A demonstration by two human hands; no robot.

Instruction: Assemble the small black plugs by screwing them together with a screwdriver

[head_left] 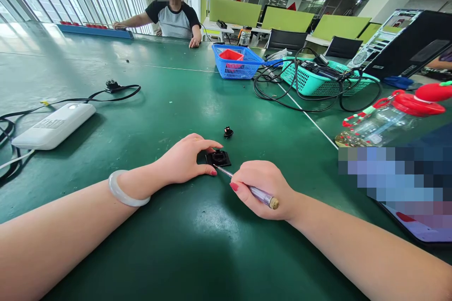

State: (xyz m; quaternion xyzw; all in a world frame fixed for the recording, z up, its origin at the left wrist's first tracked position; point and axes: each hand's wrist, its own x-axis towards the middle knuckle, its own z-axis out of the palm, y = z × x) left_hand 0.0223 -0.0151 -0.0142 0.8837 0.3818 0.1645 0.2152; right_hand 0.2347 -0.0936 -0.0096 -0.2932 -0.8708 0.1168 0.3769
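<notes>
A small square black part (pixel 219 157) lies flat on the green table (pixel 169 244). My left hand (pixel 190 157) grips its left side between thumb and fingers. In my right hand (pixel 263 188) is a thin screwdriver (pixel 261 194) with a clear purplish handle, and its tip touches the front left edge of the black part. Just behind that part sits a smaller black piece (pixel 228 132), touched by neither hand.
Left: a white power strip (pixel 56 124) and black plug (pixel 113 86). Behind: a blue basket (pixel 238 69), a teal basket (pixel 307 80) with cables. Right: a red-lidded bottle (pixel 391 117) and a tablet-like device (pixel 420 230). Across the table sits a person (pixel 176 21) beside a blue tray (pixel 95 31).
</notes>
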